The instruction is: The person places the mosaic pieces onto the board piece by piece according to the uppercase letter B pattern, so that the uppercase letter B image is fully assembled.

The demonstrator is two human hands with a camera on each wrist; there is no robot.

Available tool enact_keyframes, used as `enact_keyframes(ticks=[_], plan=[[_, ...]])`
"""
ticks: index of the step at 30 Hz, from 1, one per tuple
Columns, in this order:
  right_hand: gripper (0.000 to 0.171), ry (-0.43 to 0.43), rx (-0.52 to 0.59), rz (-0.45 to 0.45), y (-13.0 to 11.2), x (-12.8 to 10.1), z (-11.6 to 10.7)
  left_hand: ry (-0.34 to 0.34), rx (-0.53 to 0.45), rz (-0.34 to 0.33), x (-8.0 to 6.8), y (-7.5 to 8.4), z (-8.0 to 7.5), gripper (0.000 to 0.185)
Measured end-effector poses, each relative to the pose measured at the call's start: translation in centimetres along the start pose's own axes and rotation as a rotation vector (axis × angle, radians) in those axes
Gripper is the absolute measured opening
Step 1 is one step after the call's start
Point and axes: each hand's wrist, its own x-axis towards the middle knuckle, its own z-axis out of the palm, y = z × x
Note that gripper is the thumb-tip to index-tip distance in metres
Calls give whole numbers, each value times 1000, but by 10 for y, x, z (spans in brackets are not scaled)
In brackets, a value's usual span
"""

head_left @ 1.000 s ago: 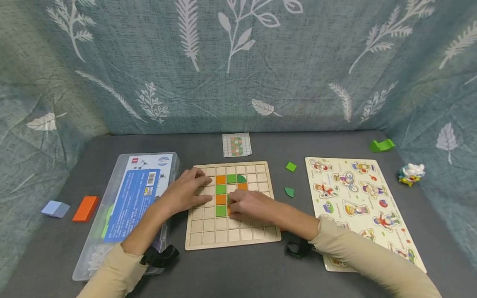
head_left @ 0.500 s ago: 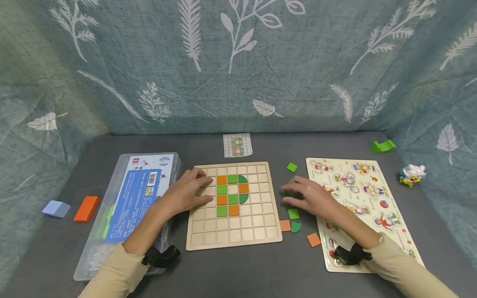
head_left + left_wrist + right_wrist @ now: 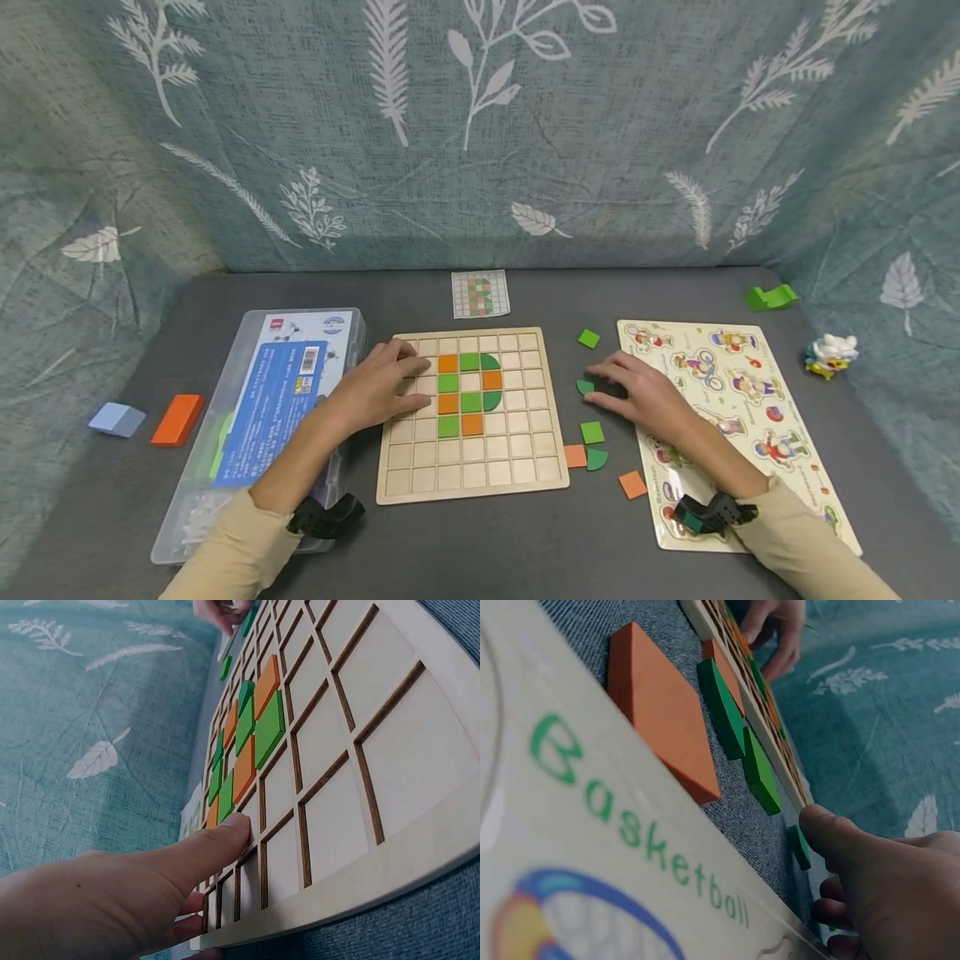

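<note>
On the left side of the wooden grid board (image 3: 531, 471) rests my left hand (image 3: 378, 379), fingers spread and thumb on the cells. Orange square tiles (image 3: 447, 363), light green square tiles (image 3: 448, 426) and dark green quarter-circle tiles (image 3: 492, 401) fill a block of cells, with one bare cell enclosed among them. My right hand (image 3: 641, 390) hovers by the table right of the board, thumb and fingers apart. Just beyond its fingertips lies a loose quarter-circle tile (image 3: 584, 387). The right wrist view shows the thumb (image 3: 826, 832) close to that quarter-circle tile (image 3: 800, 847).
Loose tiles lie right of the board: green squares (image 3: 588, 338), an orange square (image 3: 632, 484) and another quarter-circle (image 3: 597, 459). A pattern card (image 3: 480, 293) sits behind. A plastic case (image 3: 247, 358) stands left, a picture puzzle board (image 3: 810, 500) right, under the right forearm.
My right hand has left the grid board and moved right to the loose tiles, uncovering a quarter-circle tile in the grid. The left hand has stayed in place.
</note>
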Motion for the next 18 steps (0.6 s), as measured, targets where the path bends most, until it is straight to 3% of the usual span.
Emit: enact_keyframes(ticks=[18], plan=[[31,-7,-98,-107,2,3,5,-8,-6,-10,1,0,0,50]])
